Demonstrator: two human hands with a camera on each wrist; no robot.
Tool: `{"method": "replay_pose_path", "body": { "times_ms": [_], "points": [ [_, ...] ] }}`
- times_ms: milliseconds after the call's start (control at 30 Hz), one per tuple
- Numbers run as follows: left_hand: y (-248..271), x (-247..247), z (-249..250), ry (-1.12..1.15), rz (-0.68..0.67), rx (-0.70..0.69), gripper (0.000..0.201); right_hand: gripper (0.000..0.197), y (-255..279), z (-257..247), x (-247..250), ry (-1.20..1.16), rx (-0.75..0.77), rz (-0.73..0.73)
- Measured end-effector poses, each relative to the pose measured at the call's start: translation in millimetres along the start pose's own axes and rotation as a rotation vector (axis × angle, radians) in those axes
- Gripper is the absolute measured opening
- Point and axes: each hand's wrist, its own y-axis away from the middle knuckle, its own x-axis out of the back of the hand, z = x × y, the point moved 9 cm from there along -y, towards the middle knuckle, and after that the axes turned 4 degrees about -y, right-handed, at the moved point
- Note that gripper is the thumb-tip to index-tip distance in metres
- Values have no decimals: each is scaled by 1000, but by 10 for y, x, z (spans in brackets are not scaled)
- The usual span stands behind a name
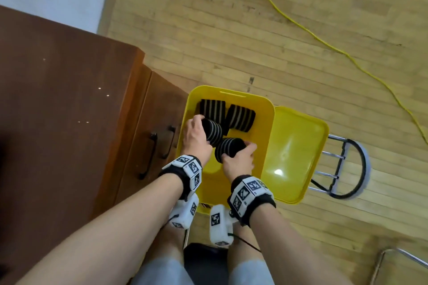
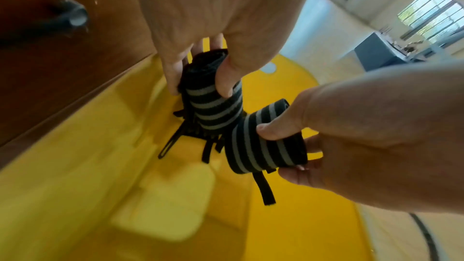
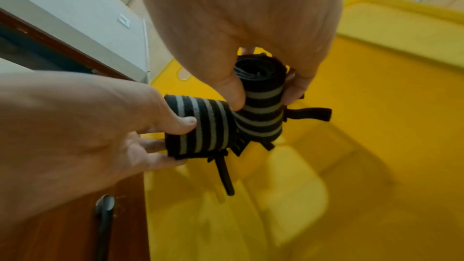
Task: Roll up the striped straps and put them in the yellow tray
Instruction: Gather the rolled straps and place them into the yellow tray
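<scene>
Two rolled striped straps are held over the yellow tray (image 1: 266,122) at centre frame. Left hand (image 1: 196,139) curls thumb and fingers round one roll (image 1: 213,132), whose long axis runs from upper left to lower right. Right hand (image 1: 238,162) grips the second roll (image 1: 229,148), its axis slanting from lower left to upper right; the rolls' near ends meet. Two more rolled straps (image 1: 239,118) lie flat in the tray's upper part. A brown cabinet (image 1: 69,99) stands against the tray's left edge. A yellow lid (image 1: 294,152) lies just right. Wood flooring with a yellow cable (image 1: 324,41) fills the upper right. The tray's lower floor is bare.
</scene>
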Motion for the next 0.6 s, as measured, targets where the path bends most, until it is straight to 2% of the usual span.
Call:
{"method": "replay_pose_path", "body": {
  "times_ms": [167, 233, 433, 600],
  "points": [
    [-269, -177, -120, 74, -21, 92, 68, 73, -317, 216, -209, -199, -189, -5],
    [-335, -244, -176, 120, -24, 136, 66, 70, -455, 273, -239, -261, -216, -21],
    [-318, -537, -481, 289, 15, 274, 65, 63, -666, 362, -270, -292, -215, 1],
    [-377, -635, -593, 401, 7, 302, 68, 63, -788, 358, -247, -289, -145, 36]
  ]
}}
